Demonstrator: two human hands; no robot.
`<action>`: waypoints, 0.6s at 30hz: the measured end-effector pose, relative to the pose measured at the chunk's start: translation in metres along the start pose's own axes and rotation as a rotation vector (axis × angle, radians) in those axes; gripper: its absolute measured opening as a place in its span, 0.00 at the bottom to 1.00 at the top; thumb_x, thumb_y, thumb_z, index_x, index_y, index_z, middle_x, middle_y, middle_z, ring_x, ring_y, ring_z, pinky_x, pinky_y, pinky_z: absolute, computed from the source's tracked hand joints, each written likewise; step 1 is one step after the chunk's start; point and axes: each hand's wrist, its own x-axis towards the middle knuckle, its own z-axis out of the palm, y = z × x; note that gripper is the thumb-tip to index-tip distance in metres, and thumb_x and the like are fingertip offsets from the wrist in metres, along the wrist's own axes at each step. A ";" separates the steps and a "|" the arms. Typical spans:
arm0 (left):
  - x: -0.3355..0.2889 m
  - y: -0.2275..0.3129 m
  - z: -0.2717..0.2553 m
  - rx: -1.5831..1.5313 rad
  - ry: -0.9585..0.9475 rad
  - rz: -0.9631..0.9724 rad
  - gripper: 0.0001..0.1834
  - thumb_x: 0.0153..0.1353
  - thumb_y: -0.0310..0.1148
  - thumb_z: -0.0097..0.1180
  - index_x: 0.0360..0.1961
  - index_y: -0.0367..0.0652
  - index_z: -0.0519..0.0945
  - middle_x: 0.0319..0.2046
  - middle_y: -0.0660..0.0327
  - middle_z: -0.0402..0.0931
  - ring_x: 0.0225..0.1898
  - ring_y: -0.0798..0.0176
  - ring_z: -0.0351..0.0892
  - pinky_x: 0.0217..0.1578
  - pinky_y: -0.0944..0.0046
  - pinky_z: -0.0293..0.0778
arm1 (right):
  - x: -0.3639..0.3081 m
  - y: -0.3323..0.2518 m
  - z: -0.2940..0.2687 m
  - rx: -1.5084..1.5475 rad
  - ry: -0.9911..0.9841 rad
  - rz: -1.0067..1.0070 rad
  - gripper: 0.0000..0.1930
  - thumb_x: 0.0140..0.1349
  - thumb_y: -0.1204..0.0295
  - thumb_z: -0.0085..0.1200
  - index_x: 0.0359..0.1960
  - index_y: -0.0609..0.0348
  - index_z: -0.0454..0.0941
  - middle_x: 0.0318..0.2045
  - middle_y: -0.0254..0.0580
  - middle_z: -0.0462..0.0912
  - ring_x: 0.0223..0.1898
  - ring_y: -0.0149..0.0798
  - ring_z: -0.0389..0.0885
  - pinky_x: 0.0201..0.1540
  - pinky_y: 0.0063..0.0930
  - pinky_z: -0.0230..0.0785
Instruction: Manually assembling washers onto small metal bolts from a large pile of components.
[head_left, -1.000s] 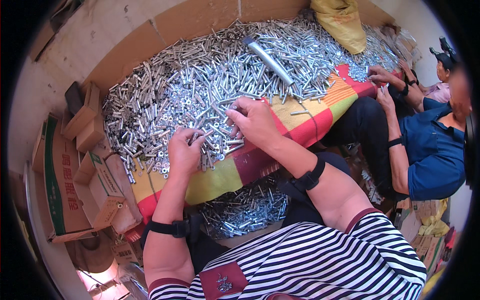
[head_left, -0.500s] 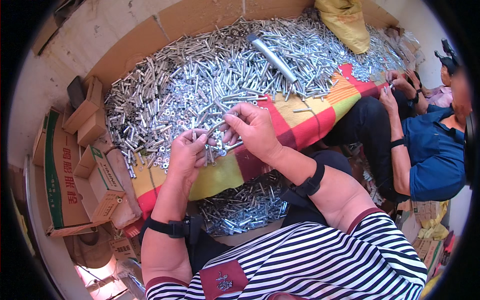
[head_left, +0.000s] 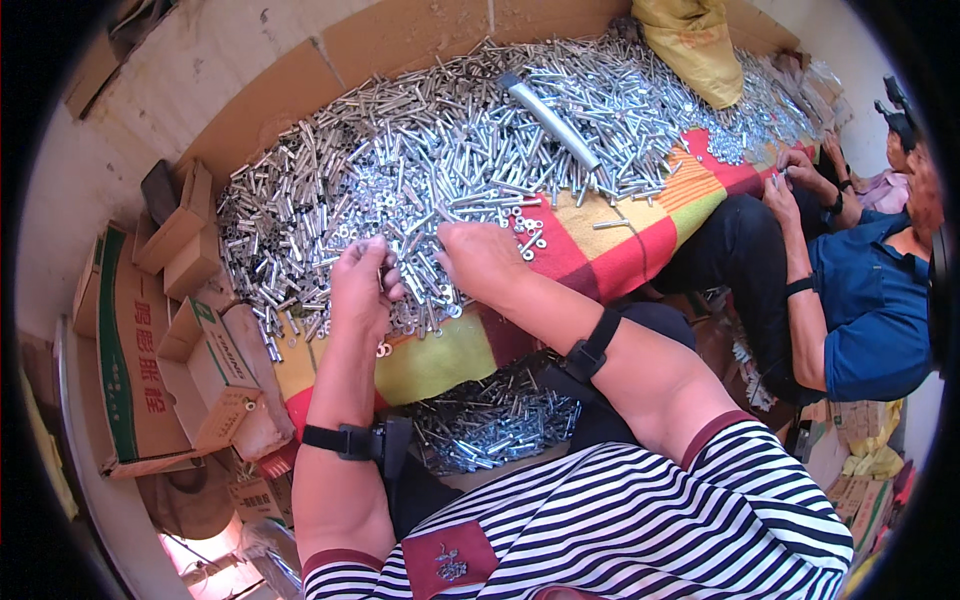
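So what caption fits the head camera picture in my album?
Left hand and right hand over a shiny heap of metal bolts on a bright checked cloth.

Silvery metal bolts lie heaped at mixed angles; small ring-shaped washers lie loose beside them.
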 end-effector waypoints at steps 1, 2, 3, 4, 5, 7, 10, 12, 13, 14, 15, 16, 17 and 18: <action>0.007 -0.002 -0.003 0.462 0.052 0.216 0.09 0.61 0.35 0.57 0.31 0.40 0.76 0.25 0.63 0.75 0.23 0.69 0.72 0.24 0.72 0.69 | 0.002 -0.003 -0.001 0.023 -0.033 0.032 0.08 0.52 0.69 0.57 0.26 0.62 0.78 0.26 0.53 0.80 0.30 0.54 0.81 0.36 0.45 0.72; 0.013 -0.003 -0.007 0.925 0.106 0.429 0.10 0.57 0.35 0.61 0.30 0.38 0.78 0.23 0.64 0.76 0.22 0.70 0.73 0.25 0.70 0.70 | 0.003 -0.006 -0.002 0.046 -0.066 0.064 0.08 0.50 0.70 0.58 0.25 0.62 0.78 0.26 0.54 0.80 0.30 0.54 0.81 0.36 0.46 0.72; 0.009 -0.001 0.008 1.160 0.169 0.465 0.09 0.50 0.32 0.66 0.29 0.38 0.82 0.22 0.60 0.79 0.22 0.64 0.76 0.27 0.66 0.72 | 0.004 0.001 0.000 0.040 -0.065 0.073 0.08 0.50 0.70 0.58 0.25 0.62 0.78 0.26 0.54 0.80 0.30 0.54 0.81 0.36 0.46 0.72; 0.010 -0.006 0.014 1.157 0.159 0.463 0.09 0.50 0.32 0.66 0.29 0.38 0.82 0.22 0.60 0.79 0.22 0.64 0.76 0.27 0.66 0.72 | 0.004 0.010 0.004 0.088 -0.044 0.114 0.08 0.48 0.70 0.58 0.24 0.64 0.77 0.26 0.55 0.80 0.30 0.55 0.81 0.35 0.46 0.73; 0.010 -0.010 0.018 1.338 0.155 0.517 0.09 0.48 0.31 0.67 0.31 0.39 0.82 0.24 0.57 0.80 0.23 0.60 0.78 0.28 0.63 0.73 | 0.004 0.019 0.006 0.135 -0.023 0.155 0.09 0.47 0.70 0.59 0.22 0.65 0.77 0.25 0.56 0.80 0.30 0.55 0.81 0.35 0.46 0.73; 0.011 -0.015 0.013 1.509 0.171 0.558 0.10 0.47 0.28 0.66 0.32 0.41 0.81 0.29 0.49 0.79 0.29 0.47 0.79 0.33 0.55 0.72 | 0.005 0.018 -0.001 0.288 0.015 0.198 0.10 0.45 0.70 0.59 0.21 0.65 0.76 0.24 0.57 0.79 0.29 0.56 0.80 0.35 0.45 0.73; 0.009 -0.014 0.012 1.634 0.183 0.661 0.08 0.49 0.27 0.64 0.30 0.39 0.80 0.31 0.49 0.77 0.33 0.47 0.78 0.35 0.55 0.72 | 0.003 0.017 -0.011 0.593 0.089 0.214 0.09 0.49 0.72 0.58 0.22 0.67 0.74 0.21 0.52 0.79 0.24 0.48 0.81 0.30 0.36 0.75; 0.005 -0.015 0.013 1.627 0.152 0.632 0.08 0.51 0.25 0.61 0.32 0.38 0.77 0.33 0.49 0.75 0.35 0.44 0.76 0.37 0.53 0.71 | -0.003 0.015 -0.020 1.106 0.068 0.274 0.04 0.61 0.77 0.51 0.32 0.67 0.73 0.23 0.40 0.79 0.23 0.30 0.82 0.25 0.20 0.76; 0.002 -0.016 0.013 1.578 0.165 0.709 0.08 0.53 0.24 0.59 0.34 0.37 0.75 0.31 0.50 0.76 0.33 0.47 0.77 0.36 0.53 0.71 | -0.004 0.015 -0.021 1.041 0.121 0.198 0.05 0.66 0.78 0.46 0.36 0.67 0.73 0.26 0.41 0.80 0.24 0.31 0.82 0.27 0.21 0.78; 0.000 -0.018 0.013 1.527 0.178 0.784 0.07 0.54 0.23 0.57 0.35 0.36 0.74 0.30 0.52 0.76 0.31 0.50 0.78 0.35 0.54 0.71 | -0.005 0.015 -0.022 1.041 0.122 0.197 0.05 0.66 0.78 0.46 0.36 0.67 0.73 0.26 0.41 0.80 0.24 0.31 0.82 0.27 0.21 0.78; -0.004 -0.017 0.013 1.528 0.175 0.784 0.07 0.54 0.23 0.57 0.35 0.36 0.74 0.30 0.52 0.76 0.31 0.50 0.78 0.35 0.54 0.71 | -0.006 0.014 -0.023 1.106 0.154 0.193 0.05 0.66 0.78 0.46 0.36 0.67 0.73 0.26 0.41 0.80 0.25 0.31 0.82 0.27 0.21 0.78; -0.008 -0.014 0.013 1.325 0.061 0.656 0.06 0.56 0.23 0.55 0.35 0.36 0.73 0.28 0.54 0.76 0.28 0.55 0.77 0.33 0.57 0.71 | -0.008 0.013 -0.025 1.170 0.186 0.189 0.05 0.66 0.77 0.46 0.36 0.67 0.74 0.26 0.41 0.80 0.26 0.31 0.82 0.27 0.22 0.78; -0.011 -0.014 0.013 1.120 -0.047 0.528 0.04 0.58 0.23 0.53 0.35 0.36 0.73 0.26 0.57 0.75 0.25 0.60 0.76 0.31 0.60 0.70 | -0.009 0.012 -0.027 1.212 0.157 0.204 0.05 0.66 0.77 0.46 0.37 0.67 0.74 0.27 0.41 0.80 0.26 0.31 0.82 0.28 0.22 0.78; -0.014 -0.015 0.010 1.122 -0.042 0.528 0.04 0.58 0.23 0.53 0.35 0.36 0.73 0.26 0.57 0.75 0.25 0.60 0.76 0.31 0.60 0.70 | -0.011 0.008 -0.027 1.216 0.154 0.203 0.05 0.66 0.77 0.46 0.37 0.67 0.74 0.27 0.41 0.80 0.26 0.31 0.82 0.28 0.22 0.78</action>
